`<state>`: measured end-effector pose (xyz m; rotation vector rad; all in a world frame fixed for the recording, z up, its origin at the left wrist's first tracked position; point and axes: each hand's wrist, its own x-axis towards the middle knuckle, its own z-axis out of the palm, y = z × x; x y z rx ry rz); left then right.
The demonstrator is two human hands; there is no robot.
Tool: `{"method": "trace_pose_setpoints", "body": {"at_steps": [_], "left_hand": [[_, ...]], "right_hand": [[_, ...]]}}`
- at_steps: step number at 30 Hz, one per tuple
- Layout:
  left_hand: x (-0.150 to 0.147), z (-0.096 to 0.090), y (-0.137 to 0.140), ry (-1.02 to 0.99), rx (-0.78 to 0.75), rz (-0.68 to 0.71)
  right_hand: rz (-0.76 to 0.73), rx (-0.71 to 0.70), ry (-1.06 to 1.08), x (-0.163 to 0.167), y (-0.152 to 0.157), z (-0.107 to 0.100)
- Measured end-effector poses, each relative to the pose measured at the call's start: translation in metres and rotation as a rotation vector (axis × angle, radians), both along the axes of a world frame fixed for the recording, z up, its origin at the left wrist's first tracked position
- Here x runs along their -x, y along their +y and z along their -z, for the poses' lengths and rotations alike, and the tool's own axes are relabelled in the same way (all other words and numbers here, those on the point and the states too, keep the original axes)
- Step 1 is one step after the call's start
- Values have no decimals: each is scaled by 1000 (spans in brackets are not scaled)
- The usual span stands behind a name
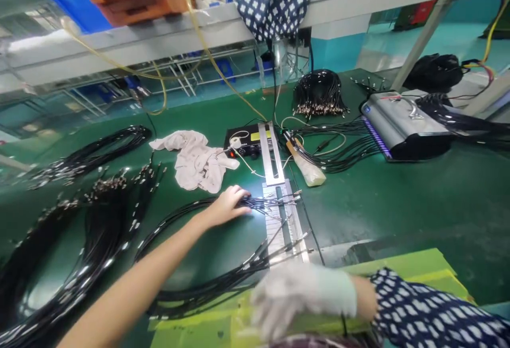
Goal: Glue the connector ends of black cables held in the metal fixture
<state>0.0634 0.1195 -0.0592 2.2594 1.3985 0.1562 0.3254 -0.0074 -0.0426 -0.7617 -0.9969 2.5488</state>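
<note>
My bare left hand (228,207) is closed around one end of a bundle of thin black cables (175,211), just left of a metal ruled plate (274,226). The cable tips lie across the plate, under a bright light. My right hand (292,295), in a white glove, hovers low by the plate's near end; motion smears its fingers. Between the two hands runs the nearer stretch of cables (223,284), its tips also over the plate. A small black control box (243,141) with a red light stands behind the plate.
A crumpled pale cloth (199,159) lies behind my left hand. Large coils of black cable (99,231) fill the left side. To the right sits a silver-black machine (406,125) with cables running into it. A shelf (350,0) crosses above; yellow-green tape (414,268) covers the front edge.
</note>
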Motion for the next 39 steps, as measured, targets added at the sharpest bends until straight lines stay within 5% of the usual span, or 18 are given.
{"method": "trace_pose_setpoints", "body": {"at_steps": [2,4,5,7,11,14,22,28,33,39], "left_hand": [[7,13,-2,-49,-28,-8],[9,19,-6,-92,-32,-22],[10,20,-10,-112,-22,-26],[11,18,-19,-149,25,-27],[17,1,-46,-226,179,-64],[18,-9,-58,-265,303,-99],[1,10,-47,-292,8,-189],[-2,5,-55,-213,456,-134],[-21,6,-54,-12,-58,-94],[-77,22,-31,-247,-154,89]], "right_hand": [[91,-187,-97,-33,48,-10],[334,-874,-495,-51,100,-7],[390,-1086,-666,-54,122,-2],[403,-1163,-730,-50,153,15],[346,-1227,-706,-33,165,43],[357,-1266,-728,-29,159,45],[340,-1285,-769,-38,138,34],[400,-1261,-677,-57,109,37],[363,-1354,-730,-65,99,48],[372,-1461,-753,-54,97,53]]}}
